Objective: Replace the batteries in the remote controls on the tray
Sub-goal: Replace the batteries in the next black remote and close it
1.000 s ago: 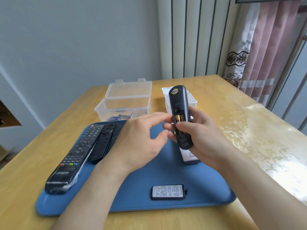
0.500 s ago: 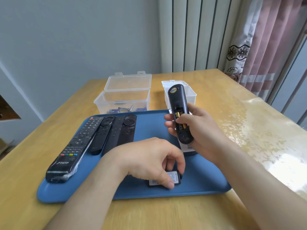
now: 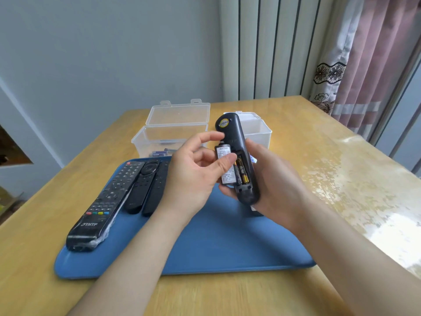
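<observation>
Pinching the battery cover [image 3: 227,177] with the left hand [image 3: 193,176] — thumb and forefinger — and gripping the remote [image 3: 237,135], batteries [image 3: 242,173] exposed, in the right hand [image 3: 276,185].

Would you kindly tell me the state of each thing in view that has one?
Held remote: back up, battery bay open, gripped by right hand.
Batteries: seated in the bay.
Battery cover: off, pinched by left hand at the bay.
Clear box: lid open.
White box: open.
Wrapped remote: lying face up on tray.
Two slim remotes: lying on tray.
</observation>
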### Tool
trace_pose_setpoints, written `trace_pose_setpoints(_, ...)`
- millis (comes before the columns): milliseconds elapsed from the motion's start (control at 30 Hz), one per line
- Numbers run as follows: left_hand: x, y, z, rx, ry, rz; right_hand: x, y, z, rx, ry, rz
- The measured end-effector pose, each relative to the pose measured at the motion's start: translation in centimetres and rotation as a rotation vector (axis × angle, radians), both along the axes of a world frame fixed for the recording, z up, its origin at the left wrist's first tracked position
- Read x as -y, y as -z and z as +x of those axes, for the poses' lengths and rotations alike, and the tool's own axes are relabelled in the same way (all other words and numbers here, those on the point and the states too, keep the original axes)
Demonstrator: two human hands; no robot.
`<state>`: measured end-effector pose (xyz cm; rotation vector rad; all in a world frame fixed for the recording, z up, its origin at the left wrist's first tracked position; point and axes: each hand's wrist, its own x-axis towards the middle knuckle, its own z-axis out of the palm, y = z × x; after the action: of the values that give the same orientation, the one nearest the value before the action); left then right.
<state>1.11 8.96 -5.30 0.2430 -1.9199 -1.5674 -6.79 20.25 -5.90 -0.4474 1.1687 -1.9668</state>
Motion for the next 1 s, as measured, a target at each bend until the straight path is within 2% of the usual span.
trace_pose_setpoints(100,-0.1,-0.1,0.0,-0.016,0.008,-0.046,0.0,-0.2,0.1,0.017,0.004,-0.033)
trace_pose_setpoints(267,-0.5,-0.8,0.4,-0.110,0.049,0.079,0.0,-0.1,0.3,0.018,0.050,-0.029)
trace_pose_setpoints(500,-0.8,-0.6,0.5,-0.087,0.119,0.011,0.3,-0.5,0.8,0.084,0.055,-0.075)
trace_pose_setpoints(733,-0.2,-0.1,0.0,-0.082,0.099,-0.127,0.1,-0.8,1.2,0.067,0.077,-0.075)
trace_pose_setpoints(867,0.0,0.2,-0.2,-0.070,0.011,-0.230,0.2,-0.6,1.2,0.026,0.063,-0.075)
trace_pose_setpoints(1000,-0.2,0.8,-0.2,-0.048,0.050,-0.334,0.1,-0.5,1.1,-0.001,0.107,-0.077)
